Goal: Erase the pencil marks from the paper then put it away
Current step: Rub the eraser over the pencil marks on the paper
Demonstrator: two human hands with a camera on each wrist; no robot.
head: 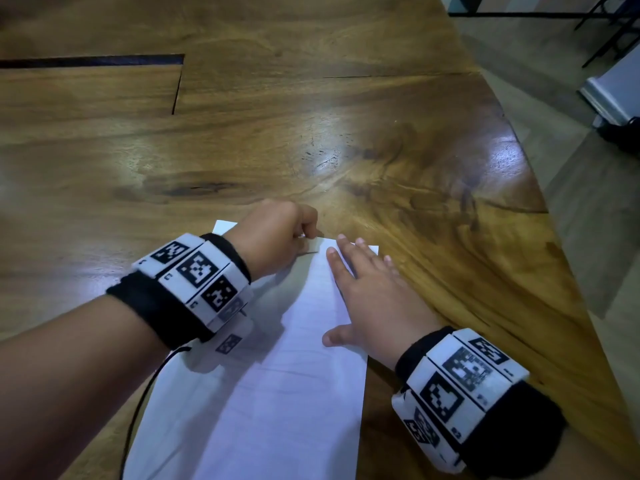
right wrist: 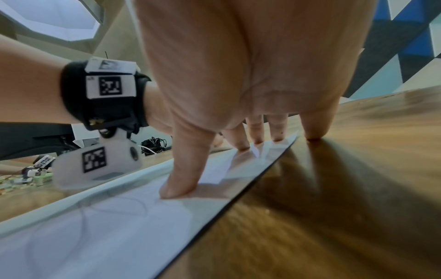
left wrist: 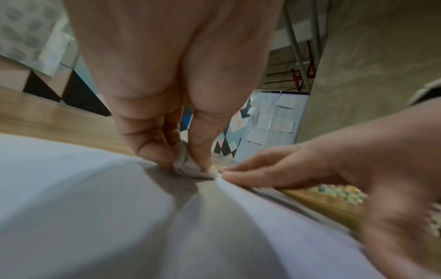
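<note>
A white sheet of paper (head: 277, 393) lies on the wooden table (head: 311, 133), running from the near edge up to my hands. My left hand (head: 277, 233) is curled at the sheet's far edge and pinches a small white eraser (left wrist: 185, 162) between thumb and fingers, its tip down on the paper (left wrist: 95, 207). My right hand (head: 367, 289) lies flat with spread fingers on the paper's far right corner, thumb pressing the paper (right wrist: 119, 226) and little finger on the wood. Faint pencil lines show near the thumb (right wrist: 176, 186) in the right wrist view.
The table's curved right edge (head: 540, 209) drops to a grey floor. A dark slot (head: 90, 60) is cut into the tabletop at the far left. A black cable (head: 145, 393) trails from my left wrist over the paper's left side.
</note>
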